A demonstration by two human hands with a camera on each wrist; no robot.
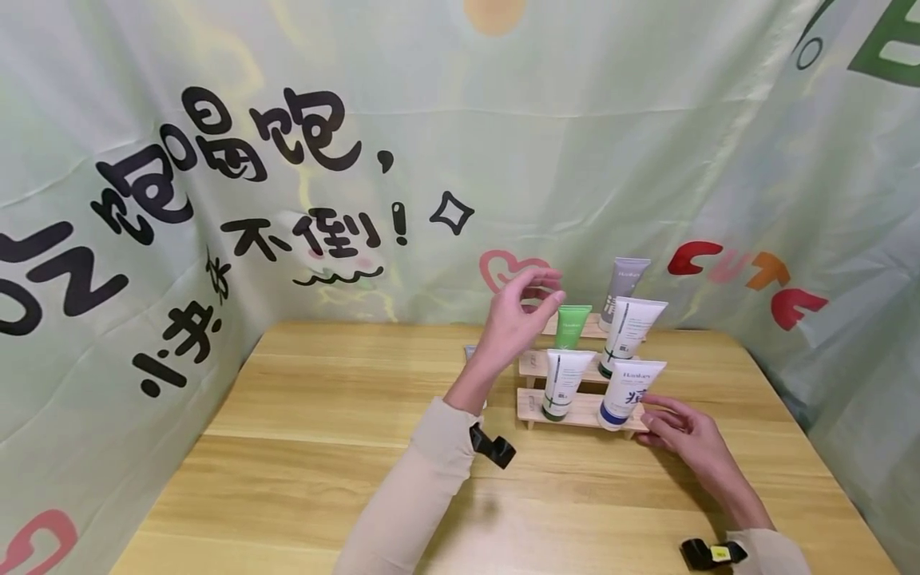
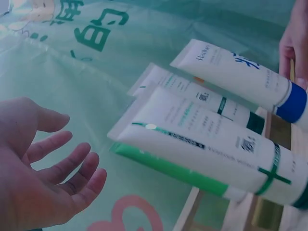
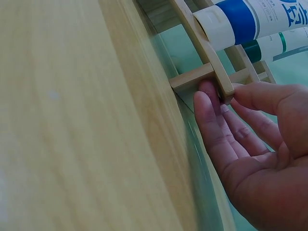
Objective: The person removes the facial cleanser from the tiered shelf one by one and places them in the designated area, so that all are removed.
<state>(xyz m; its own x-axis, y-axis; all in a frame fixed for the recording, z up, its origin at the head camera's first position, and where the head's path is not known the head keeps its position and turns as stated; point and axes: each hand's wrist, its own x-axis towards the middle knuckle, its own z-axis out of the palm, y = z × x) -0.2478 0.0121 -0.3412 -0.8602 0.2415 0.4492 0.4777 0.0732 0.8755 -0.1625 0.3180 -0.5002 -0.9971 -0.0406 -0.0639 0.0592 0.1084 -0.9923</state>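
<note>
A small stepped wooden rack (image 1: 584, 410) carries several squeeze tubes. On its front step stand a white tube with a dark green cap (image 1: 566, 382) and a white tube with a blue cap (image 1: 629, 391). Another white tube (image 1: 634, 329) and a green tube (image 1: 573, 323) are on the middle step, and a grey-purple tube (image 1: 624, 287) is at the back. My left hand (image 1: 519, 315) hovers left of the green tube, fingers loosely bent, holding nothing. Thumb and fingers of my right hand (image 3: 260, 134) pinch the front step's right end.
The rack stands on a wood-grain table (image 1: 323, 415) towards the right. Behind and beside the table hangs a pale green printed curtain (image 1: 575, 176). A greyish item (image 1: 469, 351) shows partly behind my left forearm. Black wrist devices (image 1: 492, 445) sit on both sleeves.
</note>
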